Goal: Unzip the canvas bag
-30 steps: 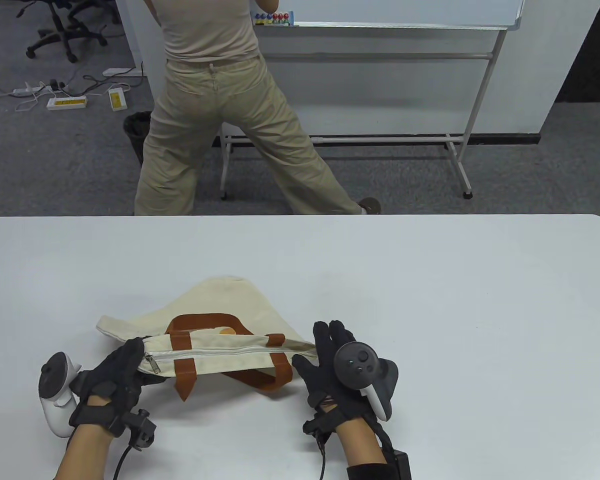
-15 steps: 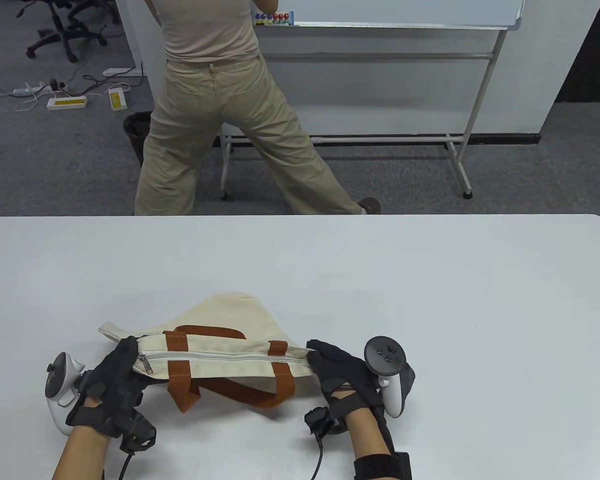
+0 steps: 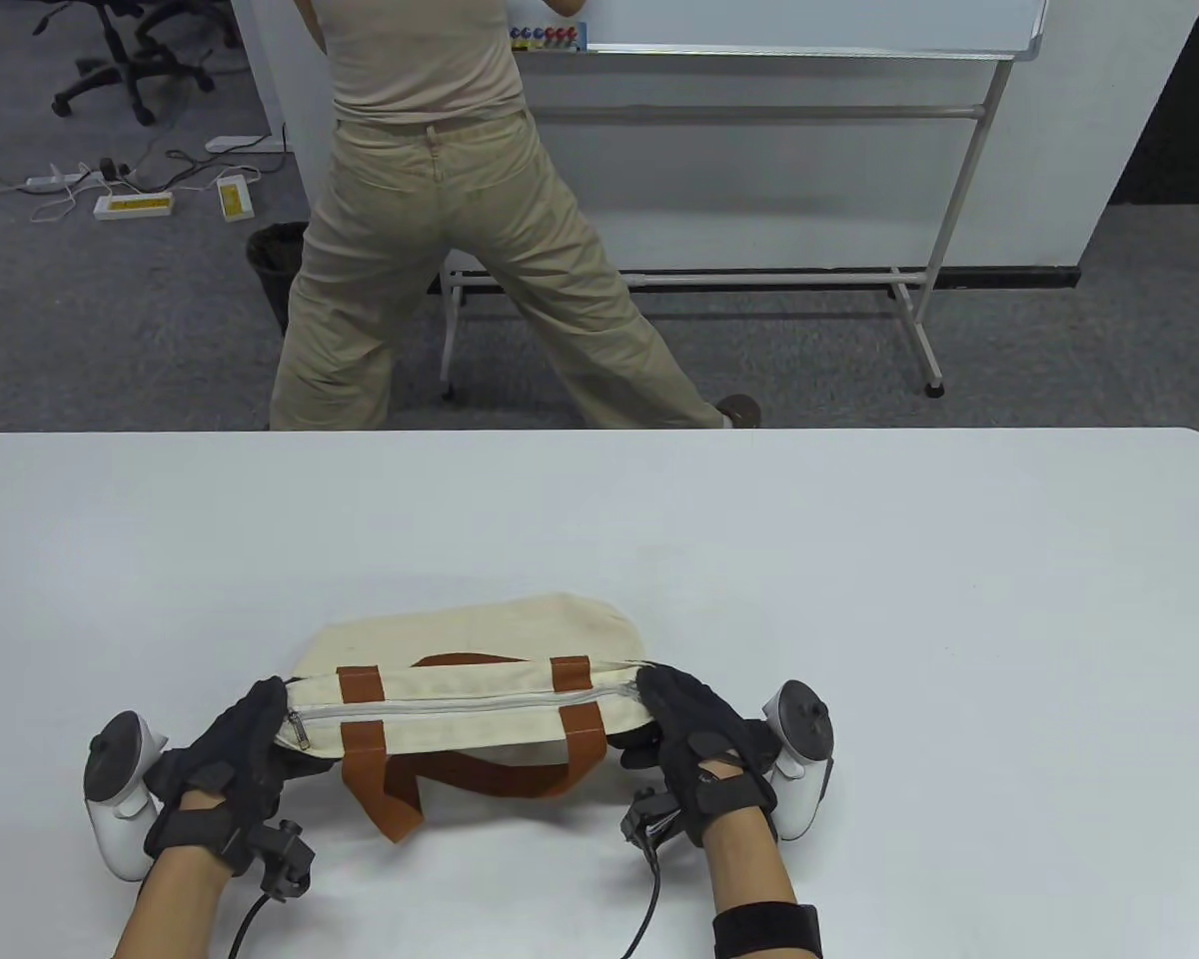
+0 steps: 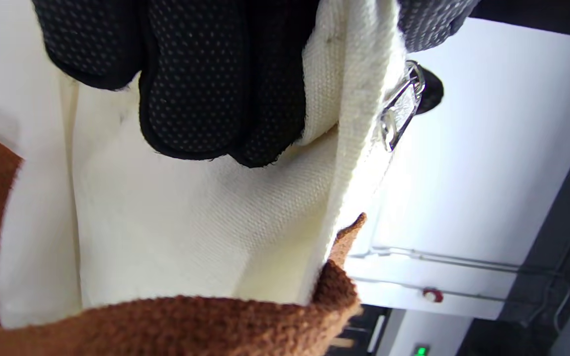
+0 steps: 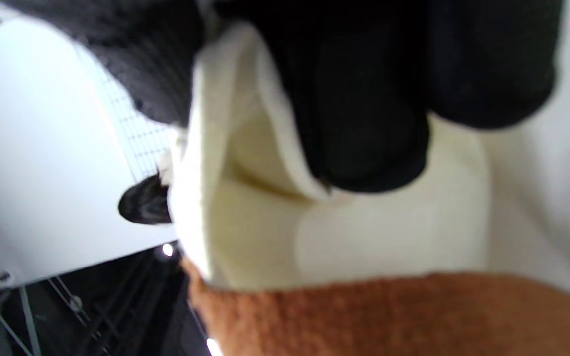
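Observation:
A cream canvas bag [image 3: 460, 689] with brown straps [image 3: 360, 734] is held up at the near middle of the table, its closed zipper [image 3: 450, 702] on top. The metal zipper pull [image 3: 301, 734] hangs at the bag's left end. My left hand [image 3: 245, 749] grips the bag's left end just beside the pull; the left wrist view shows its fingers [image 4: 191, 79] pressed on the canvas [image 4: 191, 222] and the pull [image 4: 401, 106]. My right hand [image 3: 684, 734] grips the bag's right end; the blurred right wrist view shows its fingers [image 5: 364, 99] on the fabric [image 5: 364, 232].
The white table [image 3: 859, 599] stretches beyond and to the right of the bag. A person [image 3: 430, 220] stands behind the table's far edge at a whiteboard stand [image 3: 919, 300].
The bag has been turned and stretched level between both hands, zipper on top. My right hand moved from lying flat at the right end to gripping it. My left hand keeps its grip.

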{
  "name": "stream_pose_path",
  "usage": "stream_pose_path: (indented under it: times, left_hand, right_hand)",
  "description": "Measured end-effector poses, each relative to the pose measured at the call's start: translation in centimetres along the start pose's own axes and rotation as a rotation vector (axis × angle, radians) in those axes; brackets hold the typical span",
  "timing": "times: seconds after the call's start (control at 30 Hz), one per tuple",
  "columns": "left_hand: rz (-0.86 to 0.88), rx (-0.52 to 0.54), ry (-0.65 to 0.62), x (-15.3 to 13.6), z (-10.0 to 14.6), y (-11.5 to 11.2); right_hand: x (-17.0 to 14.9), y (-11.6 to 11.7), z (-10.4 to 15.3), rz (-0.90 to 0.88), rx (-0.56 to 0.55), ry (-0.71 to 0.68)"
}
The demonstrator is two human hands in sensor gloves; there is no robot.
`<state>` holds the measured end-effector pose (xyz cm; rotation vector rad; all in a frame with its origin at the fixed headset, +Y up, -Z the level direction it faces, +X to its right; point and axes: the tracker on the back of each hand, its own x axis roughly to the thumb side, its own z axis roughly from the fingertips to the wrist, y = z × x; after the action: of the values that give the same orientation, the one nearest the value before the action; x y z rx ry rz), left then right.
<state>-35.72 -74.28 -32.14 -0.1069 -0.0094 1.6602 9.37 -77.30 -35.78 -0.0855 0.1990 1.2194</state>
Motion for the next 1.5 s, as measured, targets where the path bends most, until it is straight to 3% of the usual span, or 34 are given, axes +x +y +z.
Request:
stream_pose_path:
  times: [0.4, 0.53, 0.63, 0.83, 0.93, 1.03, 1.17, 1.5]
  left_hand:
    - [-0.03, -0.009, 0.065, -2.0, -0.5, -2.2]
    - [-0.031, 0.019, 0.073, -2.4, -0.4, -2.5]
    - [-0.039, 0.052, 0.068, -2.6, -0.4, -2.3]
    - [-0.047, 0.081, 0.066, -2.6, -0.3, -2.4]
    - [-0.034, 0.084, 0.055, -2.4, -0.3, -2.9]
    - [-0.032, 0.106, 0.036, -2.4, -0.1, -3.4]
    - [0.001, 0.103, 0.032, -2.3, -0.2, -4.3]
    - [0.016, 0.072, 0.02, -2.1, -0.3, -6.6]
  right_hand:
    - [-0.6, -1.8, 0.0, -0.17, -0.04, -0.007]
    - [0.8, -2.5, 0.4, 0.032, -0.097, -0.05]
    - [2.4, -2.8, 0.8, 0.293, -0.152, -0.059]
    - [5.5, -2.7, 2.3, 0.615, -0.368, -0.19]
    - [7.1, -1.5, 3.2, 0.857, -0.455, -0.278]
    - [8.4, 0.1, 3.6, 1.015, -0.442, -0.285]
    - [9.4, 2.9, 4.4, 1.146, -0.441, -0.403]
    - [7.6, 13.3, 5.8, 1.146, -0.163, -0.703]
